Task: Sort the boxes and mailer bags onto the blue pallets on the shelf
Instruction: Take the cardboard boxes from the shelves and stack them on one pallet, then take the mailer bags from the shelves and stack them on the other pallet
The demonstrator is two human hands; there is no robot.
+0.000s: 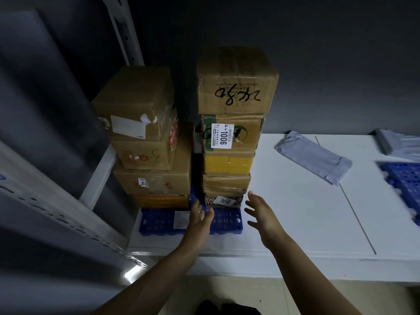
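Head view: left grip (201, 214) and right grip (259, 214) spread, empty, flanking the tall stack (228, 164) at its foot; I'd square it gently, pushing low.

A blue plastic grid pallet (159, 220) lies under the left hand (201, 212) and carries two upright stacks of brown cardboard boxes. The shorter stack (141, 133) stands left of that hand, and the taller stack (229, 133) stands straight ahead, between it and the right hand (261, 214). A flat grey plastic mailer bag (313, 156) lies well right of the right hand, with a second blue pallet (402, 178) farther right still.
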